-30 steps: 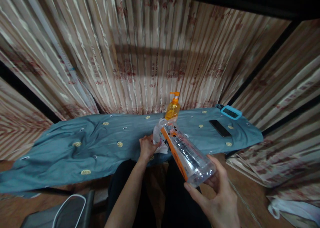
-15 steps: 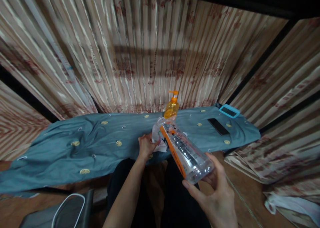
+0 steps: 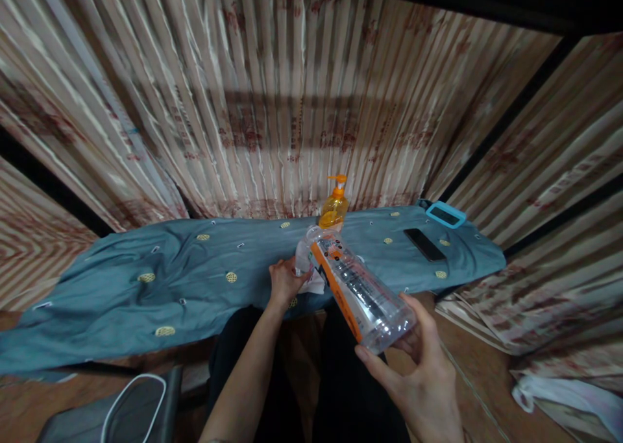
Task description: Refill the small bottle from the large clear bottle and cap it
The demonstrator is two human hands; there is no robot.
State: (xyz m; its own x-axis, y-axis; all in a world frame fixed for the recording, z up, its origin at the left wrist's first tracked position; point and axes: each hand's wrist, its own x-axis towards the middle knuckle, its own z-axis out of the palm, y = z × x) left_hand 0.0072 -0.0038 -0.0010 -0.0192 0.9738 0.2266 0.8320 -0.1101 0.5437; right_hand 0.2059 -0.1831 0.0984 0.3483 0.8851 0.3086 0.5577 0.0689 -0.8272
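My right hand [image 3: 418,365] grips the base end of a clear plastic bottle [image 3: 370,294] with an orange-edged label. The bottle is tilted, its neck end lower and pointing away to the left. It looks nearly empty. My left hand [image 3: 283,282] is closed on a whitish translucent container [image 3: 302,256] on the cloth, under the neck of the bottle. The bottle partly hides this container, so I cannot tell its full shape or whether the two touch. Just behind them stands an orange pump bottle [image 3: 333,211] holding amber liquid.
A blue-green patterned cloth [image 3: 189,284] covers the narrow table. On its right side lie a black phone [image 3: 425,244] and a blue-framed digital clock [image 3: 445,215]. Striped curtains [image 3: 272,106] hang behind. A grey seat [image 3: 111,410] with a white cable is at lower left.
Almost nothing differs. The camera view has shifted very slightly, and both hands keep their grips with the clear bottle at about the same tilt.
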